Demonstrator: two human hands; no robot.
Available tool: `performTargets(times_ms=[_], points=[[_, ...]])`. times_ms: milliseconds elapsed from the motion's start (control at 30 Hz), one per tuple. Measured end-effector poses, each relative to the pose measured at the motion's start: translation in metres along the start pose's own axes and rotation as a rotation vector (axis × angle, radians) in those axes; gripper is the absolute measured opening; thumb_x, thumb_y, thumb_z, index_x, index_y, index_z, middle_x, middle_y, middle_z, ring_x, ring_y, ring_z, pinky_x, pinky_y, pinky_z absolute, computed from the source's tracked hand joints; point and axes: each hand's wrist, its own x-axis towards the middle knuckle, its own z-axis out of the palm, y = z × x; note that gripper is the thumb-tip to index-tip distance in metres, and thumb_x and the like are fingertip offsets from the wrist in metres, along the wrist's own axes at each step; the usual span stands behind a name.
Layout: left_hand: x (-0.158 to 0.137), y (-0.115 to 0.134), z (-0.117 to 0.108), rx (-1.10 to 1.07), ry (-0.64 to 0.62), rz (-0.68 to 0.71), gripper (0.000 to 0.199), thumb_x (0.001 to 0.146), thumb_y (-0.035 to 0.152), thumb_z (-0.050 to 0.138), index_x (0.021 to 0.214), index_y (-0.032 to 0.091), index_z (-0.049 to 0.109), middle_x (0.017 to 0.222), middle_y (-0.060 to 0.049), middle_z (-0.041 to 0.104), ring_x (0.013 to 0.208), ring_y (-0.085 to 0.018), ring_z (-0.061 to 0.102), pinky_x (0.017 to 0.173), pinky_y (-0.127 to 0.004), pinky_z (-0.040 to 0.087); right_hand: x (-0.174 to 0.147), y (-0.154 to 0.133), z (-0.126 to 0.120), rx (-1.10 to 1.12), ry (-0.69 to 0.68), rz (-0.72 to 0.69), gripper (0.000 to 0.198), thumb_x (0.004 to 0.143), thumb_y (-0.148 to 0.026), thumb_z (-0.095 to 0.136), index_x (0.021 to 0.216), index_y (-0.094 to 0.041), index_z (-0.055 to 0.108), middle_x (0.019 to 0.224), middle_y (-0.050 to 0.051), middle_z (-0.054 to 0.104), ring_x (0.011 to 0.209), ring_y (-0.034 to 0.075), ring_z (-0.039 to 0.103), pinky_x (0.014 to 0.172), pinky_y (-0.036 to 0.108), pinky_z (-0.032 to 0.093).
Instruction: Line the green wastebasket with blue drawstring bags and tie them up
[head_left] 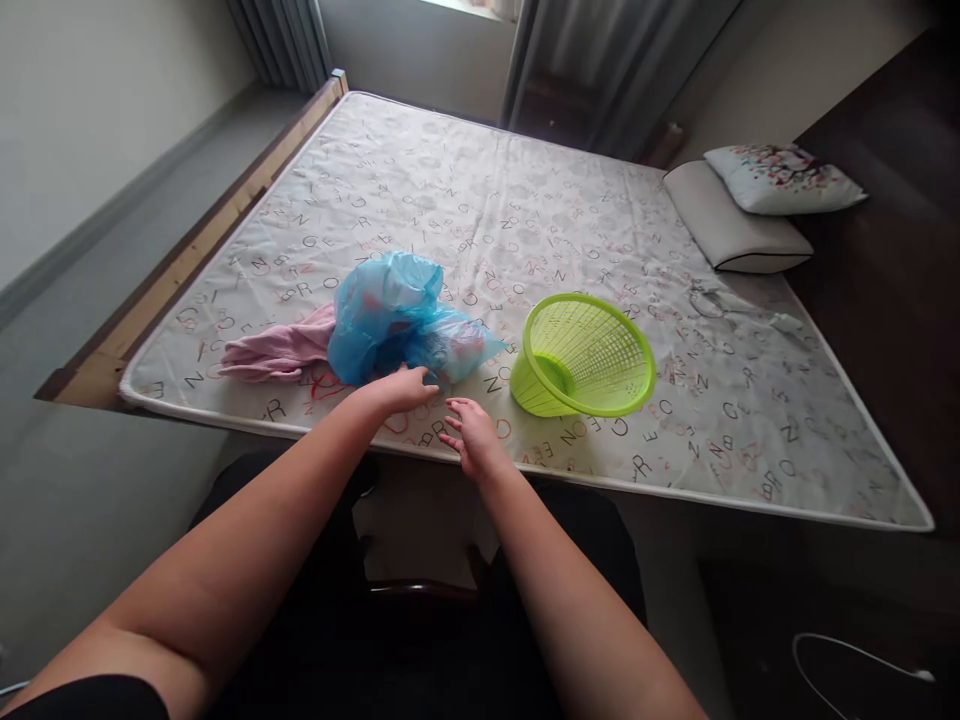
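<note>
A crumpled, translucent blue plastic bag (382,300) lies on the mattress in front of me. My left hand (407,390) is at its near edge, fingers stretched and apart; whether they touch the plastic I cannot tell. Just right of it, my right hand (476,438) hovers over the mattress edge with spread fingers and nothing in them. A folded pink cloth (281,348) sticks out to the left of the bag. To the right stands a lime-green plastic basket (532,385), slatted and slightly tilted in view, with nothing visible inside.
The letter-printed mattress (465,210) rests on a wooden bed frame (202,240). At the far right are a beige pillow (724,225) and a floral cushion (784,178). A white cable (720,300) lies on the mattress's right side. Grey curtains (600,80) hang behind.
</note>
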Motion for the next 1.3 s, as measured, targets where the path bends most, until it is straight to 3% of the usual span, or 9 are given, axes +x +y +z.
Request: performTargets(times_ms=[133,300,533,700,867,967,1067,1167,1300], points=[[-0.012,-0.002,-0.005,0.078,-0.078,0.006,0.069,0.104,0.055,0.052,0.164,0.019,0.052,0.165,-0.026,0.048,0.146,-0.044,0.055,0.115,-0.047,0.046,0.007,-0.006,0.012,-0.065,-0.078,-0.022,0.022,0.083,-0.036,0.059,0.103,-0.026,0.064,0.128,0.007,0.064,0.119,0.025,0.059,0.077,0.033,0.055],[-0.007,0.004,-0.007,0.059,0.073,0.045,0.074,0.110,0.052,0.040,0.174,0.016,0.030,0.172,-0.027,0.036,0.156,-0.041,0.045,0.121,-0.045,0.040,0.020,-0.015,0.011,-0.264,-0.080,-0.147,0.025,0.086,-0.037,0.059,0.107,-0.025,0.066,0.119,0.007,0.068,0.114,0.024,0.062,0.081,0.034,0.056],[0.013,-0.001,-0.007,0.113,0.073,0.058,0.084,0.104,0.042,0.057,0.174,0.008,0.023,0.147,-0.033,0.064,0.136,-0.042,0.065,0.111,-0.048,0.049,0.040,-0.020,-0.033,-0.768,-0.046,-0.426,0.020,0.094,-0.029,0.061,0.106,-0.018,0.074,0.119,0.014,0.075,0.117,0.029,0.067,0.113,0.046,0.047],[0.022,-0.020,-0.011,0.085,-0.020,0.091,0.067,0.099,0.034,0.062,0.162,0.011,0.052,0.144,-0.028,0.068,0.137,-0.043,0.065,0.113,-0.048,0.048,0.038,-0.008,-0.031,-0.868,-0.297,-0.447,0.015,0.089,-0.028,0.073,0.100,-0.023,0.081,0.118,0.012,0.079,0.118,0.032,0.070,0.115,0.046,0.047],[0.030,-0.020,-0.009,-0.028,-0.006,0.161,0.033,0.096,0.030,0.062,0.116,0.015,0.082,0.135,-0.021,0.075,0.139,-0.040,0.064,0.120,-0.045,0.045,0.038,-0.001,-0.014,-0.991,-0.423,-0.438,0.018,0.094,-0.027,0.067,0.090,-0.024,0.084,0.126,0.014,0.077,0.140,0.038,0.060,0.120,0.052,0.045],[0.024,-0.008,-0.007,-0.343,0.024,0.212,0.032,0.089,0.043,0.073,0.105,0.018,0.085,0.131,-0.017,0.078,0.138,-0.041,0.064,0.116,-0.045,0.050,0.042,-0.001,-0.009,-0.974,-0.283,-0.377,0.023,0.089,-0.027,0.074,0.110,-0.024,0.085,0.167,0.014,0.048,0.156,0.045,0.044,0.129,0.059,0.034],[0.011,0.007,-0.010,-0.785,-0.047,0.284,0.055,0.080,0.059,0.083,0.118,0.019,0.083,0.141,-0.017,0.073,0.139,-0.040,0.062,0.105,-0.045,0.058,0.047,-0.006,-0.008,-0.852,-0.150,-0.432,0.038,0.089,-0.022,0.072,0.125,-0.025,0.080,0.179,0.009,0.027,0.159,0.043,0.039,0.134,0.057,0.026],[0.002,0.016,-0.017,-1.024,-0.067,0.361,0.070,0.078,0.061,0.086,0.133,0.020,0.077,0.148,-0.018,0.068,0.134,-0.037,0.066,0.101,-0.044,0.060,0.051,-0.015,-0.009,-0.632,-0.088,-0.571,0.052,0.090,-0.018,0.062,0.141,-0.025,0.070,0.172,0.008,0.043,0.159,0.031,0.042,0.136,0.048,0.025],[0.008,0.009,-0.024,-0.806,0.203,0.376,0.064,0.088,0.052,0.077,0.140,0.017,0.070,0.131,-0.018,0.076,0.112,-0.030,0.075,0.101,-0.045,0.059,0.055,-0.025,-0.015,-0.378,0.015,-0.624,0.060,0.095,-0.024,0.055,0.155,-0.017,0.057,0.163,0.011,0.055,0.152,0.023,0.051,0.134,0.043,0.030]])
